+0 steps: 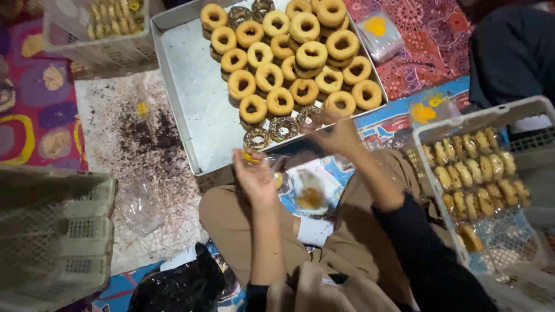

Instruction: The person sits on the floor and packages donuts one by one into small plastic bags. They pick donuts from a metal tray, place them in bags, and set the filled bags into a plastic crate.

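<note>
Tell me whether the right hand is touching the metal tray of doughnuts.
Cannot tell. In the head view the right hand overlaps the near edge of the metal tray beside a sprinkled doughnut, but blur hides any contact.

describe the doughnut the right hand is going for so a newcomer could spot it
Start at the big metal tray of ring doughnuts. Along its near edge, the right hand touches a doughnut with dark sprinkles; most neighbours behind are plain golden.
</note>
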